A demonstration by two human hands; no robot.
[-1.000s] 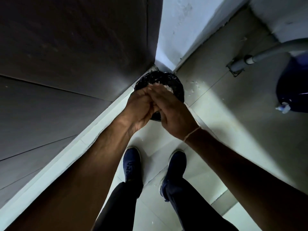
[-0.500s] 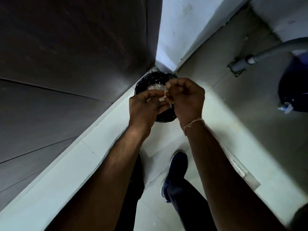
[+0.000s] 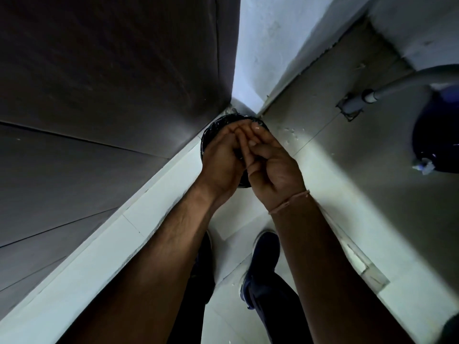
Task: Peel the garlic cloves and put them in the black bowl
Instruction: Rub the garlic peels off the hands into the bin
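Down in the corner where the dark panel (image 3: 111, 78) meets the pale wall (image 3: 278, 45), your two hands are pressed together above a round black container (image 3: 204, 142). It looks like a bin lined with a black bag rather than a bowl, though the light is too dim and too much of it is covered to be sure. Only its left rim and a sliver between your wrists show.

Your left hand (image 3: 221, 155) lies with its back toward the camera, fingers (image 3: 229, 130) extended forward and laid alongside those of the other hand. Your right hand (image 3: 273, 167) is turned palm inward against it, its fingers also fairly straight, with the thumb folded across the front. Both hands look relaxed and flat rather than clenched, and I cannot tell whether anything is caught between the palms. No garlic clove can be made out anywhere.

A thin thread bracelet (image 3: 289, 201) circles your right wrist. On the grey floor (image 3: 347, 170) just right of the container lie a few small white flakes (image 3: 289, 135), possibly bits of peel. Farther right, a grey pipe (image 3: 407, 83) runs down to a fitting in the floor, and a dark blue rounded vessel (image 3: 437, 135) sits at the frame edge. Below your forearms, your blue shoes (image 3: 264, 254) stand on the white tiles (image 3: 233, 314).
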